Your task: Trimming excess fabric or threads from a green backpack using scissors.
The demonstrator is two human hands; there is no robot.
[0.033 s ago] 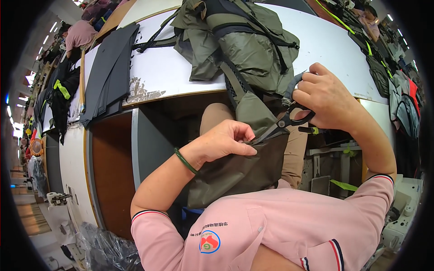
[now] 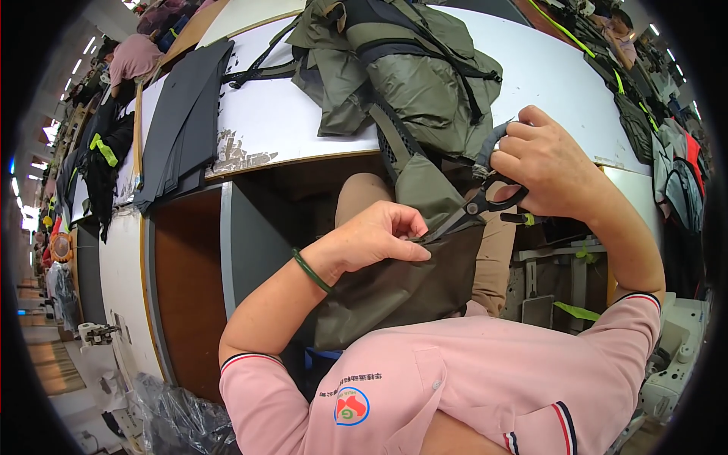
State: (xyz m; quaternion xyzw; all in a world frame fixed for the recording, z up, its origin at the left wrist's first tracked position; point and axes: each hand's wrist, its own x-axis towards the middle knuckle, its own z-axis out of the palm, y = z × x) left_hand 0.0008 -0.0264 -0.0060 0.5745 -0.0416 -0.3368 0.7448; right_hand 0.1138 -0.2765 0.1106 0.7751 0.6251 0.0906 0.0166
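My right hand (image 2: 544, 163) grips the scissors (image 2: 472, 208) by their dark handles, which look wrapped in places. The blades are spread somewhat and point toward my left hand (image 2: 383, 236). With thumb and fingers brought together, that hand pinches the upper edge of a dark olive fabric piece (image 2: 398, 292) over my lap, close to the blade tips. Exactly what lies between the blades is too small to tell. From the table edge an olive backpack (image 2: 421, 95) hangs partly down, its lower part reaching the scissors and the fabric.
Dark grey flat sheets (image 2: 184, 114) are stacked on the white table (image 2: 553, 83), left of the backpack. Beneath stands a brown-lined open compartment (image 2: 189, 265). Clear plastic wrap (image 2: 182, 413) lies lower left. Machine parts (image 2: 679, 341) stand right. Another person (image 2: 133, 57) works far left.
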